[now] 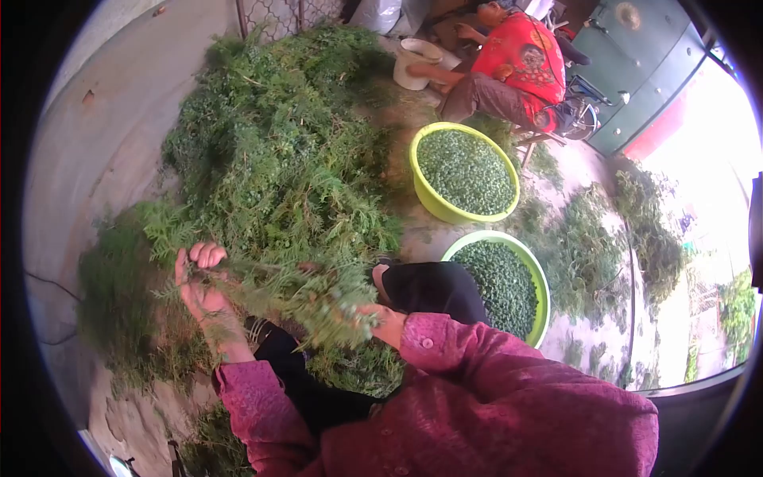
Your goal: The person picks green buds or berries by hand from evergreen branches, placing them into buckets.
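My left hand [200,288] grips the stem end of a leafy green branch [294,290] that runs across my lap. At the branch's bushy far end my right hand [388,322] closes around the foliage, partly hidden by the leaves. Both arms are in dark pink sleeves. Just beyond my right hand stands a light green basin [544,292] filled with small green buds. Farther back sits a second, yellow-green basin [425,191], also full of buds.
A large heap of cut green branches [278,143] covers the ground ahead and to the left. Another person in a red top [520,56] sits at the back by a white bucket [413,62]. Smaller plant piles [588,246] lie at right on the concrete.
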